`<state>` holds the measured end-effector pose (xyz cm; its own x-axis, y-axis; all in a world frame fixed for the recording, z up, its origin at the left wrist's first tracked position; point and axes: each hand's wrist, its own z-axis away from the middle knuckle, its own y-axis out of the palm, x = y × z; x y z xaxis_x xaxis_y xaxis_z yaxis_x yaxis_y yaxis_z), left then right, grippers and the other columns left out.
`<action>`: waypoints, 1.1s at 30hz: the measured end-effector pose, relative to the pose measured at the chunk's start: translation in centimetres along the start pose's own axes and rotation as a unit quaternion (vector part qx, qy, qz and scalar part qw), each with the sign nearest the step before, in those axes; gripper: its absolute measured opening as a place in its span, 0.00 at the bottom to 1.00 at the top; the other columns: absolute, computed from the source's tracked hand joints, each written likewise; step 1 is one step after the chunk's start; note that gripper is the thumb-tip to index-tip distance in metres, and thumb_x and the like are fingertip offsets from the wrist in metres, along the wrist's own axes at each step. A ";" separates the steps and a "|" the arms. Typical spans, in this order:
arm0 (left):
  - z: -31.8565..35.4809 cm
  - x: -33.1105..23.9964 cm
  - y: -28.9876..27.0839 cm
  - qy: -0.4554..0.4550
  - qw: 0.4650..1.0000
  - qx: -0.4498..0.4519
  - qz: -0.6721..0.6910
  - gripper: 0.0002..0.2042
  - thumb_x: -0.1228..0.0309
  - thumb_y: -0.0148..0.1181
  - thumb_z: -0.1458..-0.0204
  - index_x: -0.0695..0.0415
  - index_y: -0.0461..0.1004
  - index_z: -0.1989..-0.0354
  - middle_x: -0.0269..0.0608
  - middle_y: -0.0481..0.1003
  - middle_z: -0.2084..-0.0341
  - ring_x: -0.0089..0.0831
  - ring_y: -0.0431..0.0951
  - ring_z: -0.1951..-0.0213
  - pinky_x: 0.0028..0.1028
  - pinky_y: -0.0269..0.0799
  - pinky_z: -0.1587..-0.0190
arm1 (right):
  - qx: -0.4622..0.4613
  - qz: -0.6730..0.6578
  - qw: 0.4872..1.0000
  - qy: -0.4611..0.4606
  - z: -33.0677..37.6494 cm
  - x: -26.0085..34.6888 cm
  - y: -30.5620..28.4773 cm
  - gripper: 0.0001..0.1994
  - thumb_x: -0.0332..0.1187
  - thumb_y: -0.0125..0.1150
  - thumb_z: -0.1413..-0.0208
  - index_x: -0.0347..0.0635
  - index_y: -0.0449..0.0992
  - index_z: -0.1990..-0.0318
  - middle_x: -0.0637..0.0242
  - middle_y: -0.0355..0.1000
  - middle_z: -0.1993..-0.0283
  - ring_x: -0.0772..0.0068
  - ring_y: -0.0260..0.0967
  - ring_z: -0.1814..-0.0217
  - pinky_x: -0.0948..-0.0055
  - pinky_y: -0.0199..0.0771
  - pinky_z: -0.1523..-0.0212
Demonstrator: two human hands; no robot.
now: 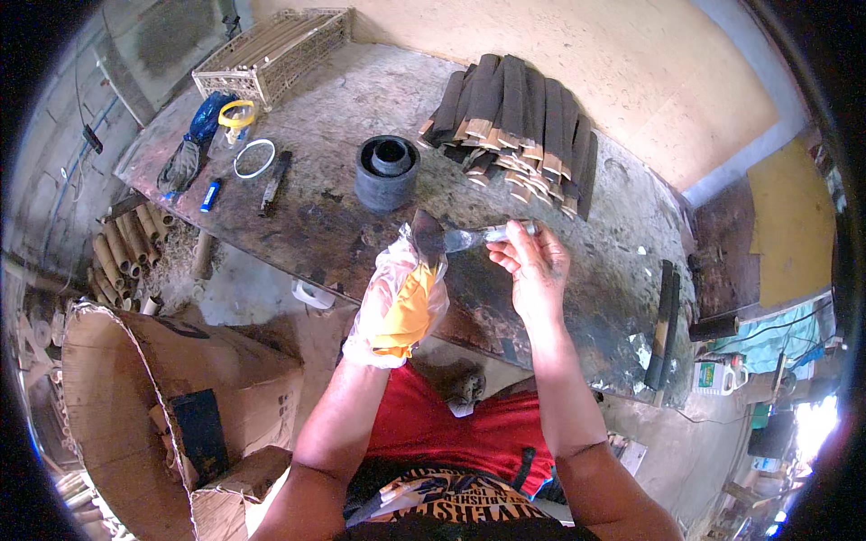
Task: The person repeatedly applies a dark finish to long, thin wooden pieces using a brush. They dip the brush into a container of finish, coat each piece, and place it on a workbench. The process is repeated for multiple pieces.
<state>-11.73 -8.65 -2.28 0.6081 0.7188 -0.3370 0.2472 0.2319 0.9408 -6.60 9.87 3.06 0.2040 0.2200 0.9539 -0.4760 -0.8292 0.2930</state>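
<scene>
My left hand (401, 307) wears a clear plastic glove with something yellow showing beneath it. Its fingers are closed round a short-looking dark strip (426, 236), seen partly end-on. Bare, my right hand (532, 266) pinches the far end of a brush-like tool (467, 240) with a pale, shiny handle. The tool's other end meets the dark strip or lies just in front of it; I cannot tell which. Just beyond my left hand stands a round dark tub (386, 185) with a smaller black cup-like opening inside it.
Dark-coated wooden slats (514, 113) are stacked at the back. A plastic crate (271, 59) holds sticks at the far left, near a white ring (254, 159), a blue lighter (211, 196) and a blackened stick (275, 183). Two dark strips (665, 325) lie at right; a cardboard box (244, 388) stands lower left.
</scene>
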 end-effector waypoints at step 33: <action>3.2 -5.1 -3.4 0.078 0.987 -0.086 -0.114 0.15 0.48 0.47 0.33 0.43 0.71 0.50 0.21 0.70 0.74 0.17 0.66 0.80 0.19 0.59 0.80 | -0.246 0.629 0.717 -0.173 -20.6 -0.4 -6.8 0.26 0.50 0.68 0.45 0.39 0.76 0.48 0.49 0.77 0.56 0.49 0.77 0.48 0.57 0.77 0.44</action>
<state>-13.27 -15.21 -3.83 0.4243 0.7239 -0.5440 0.2251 0.4975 0.8377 -21.04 26.05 2.03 -0.4919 -0.7534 0.4364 -0.6967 0.0399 -0.7163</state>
